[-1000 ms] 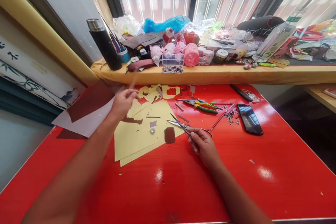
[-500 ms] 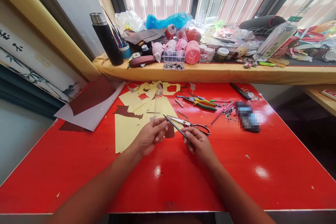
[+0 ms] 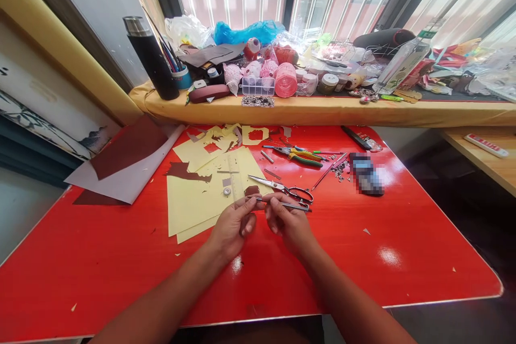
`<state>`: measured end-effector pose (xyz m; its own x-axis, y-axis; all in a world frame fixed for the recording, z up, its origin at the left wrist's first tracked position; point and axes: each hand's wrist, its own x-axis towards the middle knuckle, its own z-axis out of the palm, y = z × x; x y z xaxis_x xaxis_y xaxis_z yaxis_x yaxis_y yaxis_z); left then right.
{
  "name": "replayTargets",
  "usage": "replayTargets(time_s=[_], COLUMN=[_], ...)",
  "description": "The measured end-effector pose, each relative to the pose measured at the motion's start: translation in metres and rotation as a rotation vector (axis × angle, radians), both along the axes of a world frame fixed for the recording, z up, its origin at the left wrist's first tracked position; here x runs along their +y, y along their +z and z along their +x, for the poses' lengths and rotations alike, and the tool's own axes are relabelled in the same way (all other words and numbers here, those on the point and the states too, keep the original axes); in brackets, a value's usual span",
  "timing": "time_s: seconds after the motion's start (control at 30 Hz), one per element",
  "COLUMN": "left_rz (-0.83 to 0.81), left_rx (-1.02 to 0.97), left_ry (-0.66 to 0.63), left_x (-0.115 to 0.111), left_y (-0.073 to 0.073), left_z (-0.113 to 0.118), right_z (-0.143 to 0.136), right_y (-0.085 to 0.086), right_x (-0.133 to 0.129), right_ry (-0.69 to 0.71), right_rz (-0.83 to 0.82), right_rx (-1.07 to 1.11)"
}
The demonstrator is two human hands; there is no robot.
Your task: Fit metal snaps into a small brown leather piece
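A slim grey pen-like tool (image 3: 296,206) lies nearly level in my right hand (image 3: 288,220), pinched between thumb and fingers with its back end sticking out to the right. My left hand (image 3: 236,226) is closed, its thumb and forefinger pinching the tool's thin front end. Both hands are close together above the red table. Just beyond them sit a brown scrap (image 3: 252,190) and a pair of scissors (image 3: 282,188) with dark handles. Yellow paper sheets (image 3: 193,209) extend to the left, with a small round silver object (image 3: 227,191) and a clear ruler (image 3: 235,169) on them.
Pliers (image 3: 298,157), thin pens (image 3: 328,172) and small metal bits (image 3: 341,171) lie at the back right, beside a blurred-out object (image 3: 366,174). Brown and white sheets (image 3: 124,156) hang over the left edge. A crowded sill (image 3: 322,113) with a black flask (image 3: 151,59) borders the table (image 3: 121,269).
The tool has turned from slanting to nearly level, and my hands have come closer together and lower. The small round silver object on the paper now shows. The whole view has shifted slightly.
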<state>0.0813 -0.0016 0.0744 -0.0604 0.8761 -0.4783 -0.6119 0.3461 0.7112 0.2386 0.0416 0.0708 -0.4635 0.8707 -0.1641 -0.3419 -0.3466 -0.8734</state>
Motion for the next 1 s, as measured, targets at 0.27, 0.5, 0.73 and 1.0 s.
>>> replayTargets(time_s=[0.27, 0.5, 0.73, 1.0], left_rz=[0.134, 0.238, 0.237, 0.234], left_rx=[0.433, 0.597, 0.686, 0.721], left_ry=[-0.042, -0.129, -0.168, -0.231], left_x=[-0.020, -0.015, -0.016, -0.013], left_y=[0.000, -0.002, -0.013, -0.016], left_z=[-0.032, -0.033, -0.040, -0.038], right_z=[0.014, 0.005, -0.013, -0.034], right_y=[-0.016, -0.034, -0.035, -0.040], right_x=[0.024, 0.037, 0.068, 0.102], right_ry=[-0.122, -0.128, -0.130, -0.272], right_rz=[0.123, 0.126, 0.123, 0.097], right_rx=[-0.129, -0.146, -0.163, -0.162])
